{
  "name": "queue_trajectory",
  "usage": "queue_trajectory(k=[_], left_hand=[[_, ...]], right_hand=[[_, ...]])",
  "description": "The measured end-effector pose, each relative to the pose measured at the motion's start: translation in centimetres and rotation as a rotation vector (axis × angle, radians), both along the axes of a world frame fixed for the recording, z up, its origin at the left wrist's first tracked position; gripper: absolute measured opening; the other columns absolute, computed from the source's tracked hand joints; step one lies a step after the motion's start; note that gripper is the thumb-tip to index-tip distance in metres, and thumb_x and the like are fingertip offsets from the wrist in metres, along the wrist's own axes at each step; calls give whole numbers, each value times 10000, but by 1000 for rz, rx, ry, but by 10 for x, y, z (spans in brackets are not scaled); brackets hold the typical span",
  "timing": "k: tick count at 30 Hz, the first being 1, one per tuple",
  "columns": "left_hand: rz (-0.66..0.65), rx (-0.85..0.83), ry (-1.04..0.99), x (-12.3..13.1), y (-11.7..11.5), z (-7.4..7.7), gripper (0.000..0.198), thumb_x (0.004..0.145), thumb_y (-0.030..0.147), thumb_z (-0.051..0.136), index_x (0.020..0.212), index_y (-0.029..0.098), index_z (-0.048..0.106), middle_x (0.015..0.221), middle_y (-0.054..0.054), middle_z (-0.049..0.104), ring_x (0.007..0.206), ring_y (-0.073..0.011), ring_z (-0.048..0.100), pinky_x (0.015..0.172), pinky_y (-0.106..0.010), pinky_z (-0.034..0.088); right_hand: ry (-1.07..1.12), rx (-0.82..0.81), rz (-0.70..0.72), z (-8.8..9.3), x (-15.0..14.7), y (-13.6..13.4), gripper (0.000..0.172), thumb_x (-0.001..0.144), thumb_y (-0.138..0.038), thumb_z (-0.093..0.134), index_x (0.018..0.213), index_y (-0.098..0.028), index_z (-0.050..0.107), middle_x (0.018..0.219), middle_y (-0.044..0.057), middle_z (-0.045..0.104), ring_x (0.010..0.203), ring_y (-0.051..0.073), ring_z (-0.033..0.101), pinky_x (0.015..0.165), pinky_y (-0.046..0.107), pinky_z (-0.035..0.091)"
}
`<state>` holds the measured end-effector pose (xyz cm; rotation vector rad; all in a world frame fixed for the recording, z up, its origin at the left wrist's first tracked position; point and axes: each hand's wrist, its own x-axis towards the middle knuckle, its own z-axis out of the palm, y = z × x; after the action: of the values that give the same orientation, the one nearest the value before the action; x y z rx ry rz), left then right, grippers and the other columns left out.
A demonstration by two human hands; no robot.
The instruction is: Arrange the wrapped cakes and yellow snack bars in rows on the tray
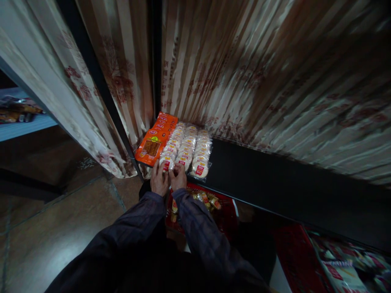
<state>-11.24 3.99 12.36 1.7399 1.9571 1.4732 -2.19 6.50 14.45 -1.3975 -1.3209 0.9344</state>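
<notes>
Three rows of round white crackers in clear wrappers with red-and-yellow labels lie overlapping on a black shelf (pixel 244 165). My left hand (pixel 159 181) has its fingers at the left edge of the front wrapped cracker (pixel 166 160) in the left row. On that cracker's right side is my right hand (pixel 179 178), fingers curled, close to the front cracker of the middle row (pixel 183 160). Both hands appear to hold the left row's front cracker between them. The right row (pixel 200 165) is untouched. Flat beside the left row lies an orange snack bag (pixel 152 140).
Pleated printed curtains (pixel 195 61) hang behind the shelf, with a dark post (pixel 100 81) at left. Below my forearms is a red tray (pixel 227 211) holding wrapped snacks. A red box (pixel 301 256) stands at lower right. Another shelf (pixel 27 129) holds packages at far left.
</notes>
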Motion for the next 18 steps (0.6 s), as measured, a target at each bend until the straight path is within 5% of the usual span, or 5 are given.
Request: queue_trajectory(k=[8,18], left_hand=[[-87,-7,167,-10,3,-3,559,861,219,545,1408,169,444,1500,-175,391,1394,-293,376,1125,-483,355],[-92,14,192,-12,14,-12,492,866,219,561,1354,171,518,1489,-177,410,1403,-298,360,1126,-497,355]], right_hand=[[-56,25,-9,3,-4,9,225,781,-289,572,979,-232,482,932,56,685,843,192,671,818,339,536],[-125,83,37,-6,-1,15,251,779,-203,516,1030,-205,534,1003,89,694,918,209,676,882,374,534]])
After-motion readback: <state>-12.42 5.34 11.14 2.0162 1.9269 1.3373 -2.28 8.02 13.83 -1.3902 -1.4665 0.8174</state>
